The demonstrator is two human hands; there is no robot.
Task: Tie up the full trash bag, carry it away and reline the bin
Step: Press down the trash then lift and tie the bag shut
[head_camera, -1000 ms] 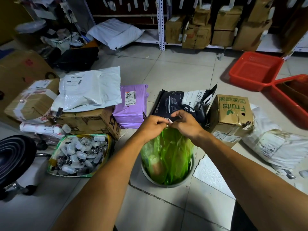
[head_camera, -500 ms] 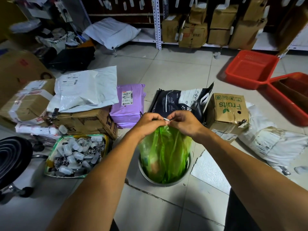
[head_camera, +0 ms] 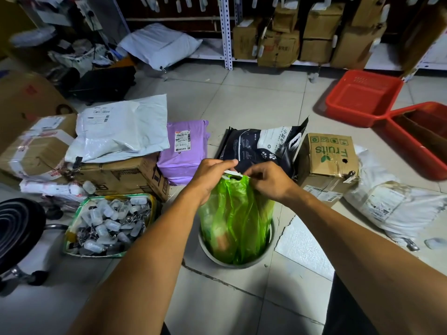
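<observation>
The floor (head_camera: 242,97) carries everything here, and the bin (head_camera: 270,240) stands near its middle, between a green tray of small clear bottles (head_camera: 108,223) on one side and a "Fruits" box (head_camera: 329,158) on the other. The green trash bag (head_camera: 232,218) sits inside the bin, its top gathered well above the rim. Compared with a second ago, the neck has been drawn a little higher and a loop now stands open at its top, where before the hands were closed tight together over it. The left hand (head_camera: 210,177) pinches the gathered plastic at the loop's left side; the right hand (head_camera: 268,180) pinches it at the right, fingers curled. I judge the knot is being formed, not finished, so lifting out and relining are still ahead.
</observation>
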